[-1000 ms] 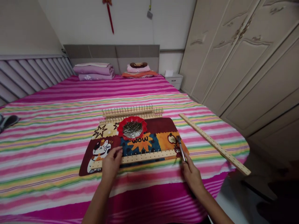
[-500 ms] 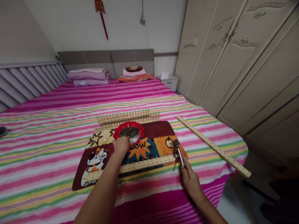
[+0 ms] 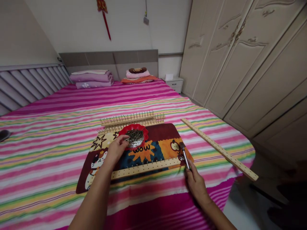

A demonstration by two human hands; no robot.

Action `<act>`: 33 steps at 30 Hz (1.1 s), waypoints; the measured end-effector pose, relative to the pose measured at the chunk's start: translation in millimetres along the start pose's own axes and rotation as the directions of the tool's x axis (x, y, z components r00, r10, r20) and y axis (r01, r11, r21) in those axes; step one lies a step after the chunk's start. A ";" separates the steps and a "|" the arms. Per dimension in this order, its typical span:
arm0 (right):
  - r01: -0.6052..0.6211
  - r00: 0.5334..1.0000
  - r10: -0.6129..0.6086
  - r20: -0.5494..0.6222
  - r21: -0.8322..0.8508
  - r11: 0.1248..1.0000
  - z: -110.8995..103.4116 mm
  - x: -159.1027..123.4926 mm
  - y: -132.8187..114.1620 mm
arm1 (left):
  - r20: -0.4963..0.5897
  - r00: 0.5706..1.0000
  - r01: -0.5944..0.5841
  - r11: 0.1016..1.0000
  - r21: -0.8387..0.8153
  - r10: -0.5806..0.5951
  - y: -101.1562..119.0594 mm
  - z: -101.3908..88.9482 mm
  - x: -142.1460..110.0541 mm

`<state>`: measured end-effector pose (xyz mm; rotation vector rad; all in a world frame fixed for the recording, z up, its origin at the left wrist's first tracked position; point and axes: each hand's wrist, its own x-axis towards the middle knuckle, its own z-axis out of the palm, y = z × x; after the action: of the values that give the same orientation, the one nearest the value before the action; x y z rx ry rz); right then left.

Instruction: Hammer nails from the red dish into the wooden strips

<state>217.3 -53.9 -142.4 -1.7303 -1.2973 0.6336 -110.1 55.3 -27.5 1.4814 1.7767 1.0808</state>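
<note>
My left hand (image 3: pixel 117 147) is at the near-left rim of a red scalloped bowl (image 3: pixel 146 133), its thumb and fingers drawn together. Whatever it may pinch is too small to make out. Inside the bowl lies a heap of thin metal nails (image 3: pixel 135 137). My right hand (image 3: pixel 196 182) grips a hammer (image 3: pixel 185 156) by its handle, the head resting over the mat's right side. Between my hands lies a pale wooden strip (image 3: pixel 147 166) with rows of holes; several nails stand in it. My left forearm hides its left end.
Under the bowl is a patterned mat (image 3: pixel 168 131) on the striped bed (image 3: pixel 48 127). Behind it sit wooden strips bristling with nails (image 3: pixel 129 121). Another holed strip (image 3: pixel 219 148) lies at right, overhanging the bed edge. Folded bedding (image 3: pixel 92 79) is at the back.
My left hand has drawn back from among the nails toward the bowl's left rim. The bowl has shifted slightly right. My right hand and the hammer stay nearly still.
</note>
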 end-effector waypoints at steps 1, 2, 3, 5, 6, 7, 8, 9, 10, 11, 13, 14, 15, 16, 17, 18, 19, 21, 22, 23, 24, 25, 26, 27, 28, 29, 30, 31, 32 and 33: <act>0.004 1.000 -0.004 -0.007 -0.010 1.000 -0.4 -0.2 -1.0 | 0.009 0.999 0.034 0.993 -0.117 -0.034 -0.2 -5.4 -6.9; 0.004 1.000 -0.005 -0.016 -0.021 1.000 -0.8 -0.5 -2.0 | 0.026 0.997 0.076 0.974 -0.212 -0.072 -0.4 -10.7 -15.0; 0.001 1.000 -0.002 -0.022 -0.031 1.000 -1.3 -0.9 -2.9 | 0.046 0.993 0.119 0.952 -0.283 -0.111 -0.6 -15.9 -24.1; -0.011 1.000 0.010 -0.020 -0.045 0.999 -2.2 -1.5 -4.2 | 0.083 0.981 0.193 0.909 -0.369 -0.174 -2.4 -24.4 -43.5; -0.017 1.000 0.017 -0.015 -0.049 0.999 -2.5 -1.8 -4.6 | 0.093 0.975 0.221 0.894 -0.389 -0.200 -4.4 -27.6 -53.2; -0.023 1.000 0.023 -0.010 -0.052 0.998 -2.9 -2.0 -4.8 | 0.094 0.970 0.244 0.885 -0.397 -0.226 -7.3 -29.8 -62.5; -0.028 1.000 0.027 -0.007 -0.056 0.998 -3.2 -2.2 -4.9 | 0.090 0.964 0.264 0.881 -0.393 -0.249 -11.3 -31.2 -71.0; -0.030 1.000 0.030 -0.007 -0.060 0.998 -3.4 -2.4 -5.0 | 0.078 0.960 0.279 0.881 -0.382 -0.270 -16.2 -31.7 -78.5; -0.031 1.000 0.030 -0.005 -0.063 0.998 -3.7 -2.5 -5.0 | 0.057 0.958 0.280 0.886 -0.369 -0.280 -21.6 -31.5 -84.8; -0.029 1.000 0.029 -0.002 -0.067 0.997 -3.9 -2.6 -5.1 | 0.026 0.961 0.266 0.895 -0.358 -0.275 -27.3 -30.6 -89.9; -0.021 1.000 0.021 0.004 -0.072 0.997 -4.2 -2.6 -5.4 | -0.034 0.968 0.219 0.907 -0.359 -0.248 -37.7 -27.2 -96.4; -0.018 1.000 0.018 0.003 -0.074 0.997 -4.2 -2.5 -5.5 | -0.051 0.969 0.207 0.904 -0.374 -0.242 -41.7 -24.9 -98.2; -0.016 1.000 0.016 -0.001 -0.077 0.997 -4.1 -2.3 -5.5 | -0.058 0.966 0.208 0.894 -0.396 -0.250 -44.5 -22.3 -99.2; -0.017 1.000 0.016 -0.006 -0.079 0.997 -3.9 -2.1 -5.4 | -0.057 0.961 0.223 0.880 -0.419 -0.270 -46.2 -19.5 -99.6; -0.019 1.000 0.018 -0.012 -0.081 0.996 -3.6 -1.9 -5.3 | -0.049 0.954 0.247 0.865 -0.437 -0.297 -46.8 -16.7 -99.6; -0.022 1.000 0.020 -0.016 -0.083 0.996 -3.2 -1.7 -5.0 | -0.044 0.946 0.269 0.852 -0.450 -0.322 -46.7 -14.1 -99.5; -0.024 1.000 0.023 -0.018 -0.085 0.996 -2.9 -1.5 -4.7 | -0.044 0.939 0.285 0.843 -0.456 -0.341 -46.1 -11.7 -99.2; -0.027 1.000 0.025 -0.019 -0.085 0.996 -2.4 -1.4 -4.2 | -0.063 0.930 0.298 0.841 -0.452 -0.363 -44.7 -7.8 -98.7; -0.027 0.999 0.026 -0.019 -0.084 0.996 -2.4 -1.4 -4.0 | -0.072 0.926 0.301 0.842 -0.448 -0.370 -44.3 -6.3 -98.5; -0.028 0.999 0.027 -0.020 -0.083 0.996 -2.4 -1.5 -3.9 | -0.081 0.924 0.304 0.844 -0.442 -0.375 -44.2 -5.1 -98.4; -0.030 0.999 0.029 -0.019 -0.082 0.996 -2.5 -1.6 -3.9 | -0.086 0.922 0.306 0.848 -0.433 -0.377 -44.5 -4.1 -98.2; -0.033 0.999 0.032 -0.019 -0.080 0.996 -2.6 -1.7 -3.9 | -0.089 0.923 0.306 0.853 -0.423 -0.375 -45.0 -3.4 -98.2; -0.037 0.999 0.035 -0.017 -0.077 0.996 -2.7 -1.7 -4.0 | -0.088 0.926 0.303 0.859 -0.413 -0.368 -45.6 -2.7 -98.2; -0.039 0.999 0.038 -0.015 -0.073 0.997 -2.7 -1.6 -3.9 | -0.087 0.929 0.298 0.865 -0.403 -0.361 -46.2 -2.0 -98.3; -0.040 0.999 0.040 -0.014 -0.066 0.997 -2.6 -1.3 -3.8 | -0.090 0.932 0.293 0.873 -0.389 -0.352 -46.7 -1.5 -98.5; -0.040 0.999 0.039 -0.014 -0.059 0.997 -2.5 -1.0 -3.5 | -0.095 0.935 0.286 0.884 -0.370 -0.342 -47.1 -0.9 -99.0; -0.038 0.999 0.037 -0.017 -0.050 0.998 -2.4 -0.7 -3.0 | -0.102 0.938 0.278 0.897 -0.345 -0.330 -47.4 -0.3 -99.6; -0.035 0.999 0.034 -0.021 -0.042 0.999 -2.4 -0.6 -2.5 | -0.110 0.942 0.272 0.911 -0.310 -0.318 -47.6 0.2 -100.3; -0.029 0.999 0.028 -0.026 -0.034 0.999 -2.7 -0.8 -2.4 | -0.116 0.944 0.269 0.925 -0.268 -0.308 -48.0 0.6 -101.0; -0.022 0.999 0.021 -0.030 -0.030 0.999 -3.5 -1.6 -2.8 | -0.122 0.947 0.265 0.938 -0.223 -0.296 -48.4 1.0 -101.8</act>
<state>218.2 -56.4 -138.4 -1.7735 -1.2755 0.6014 -111.8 -46.4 -76.2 1.0083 1.8508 1.2105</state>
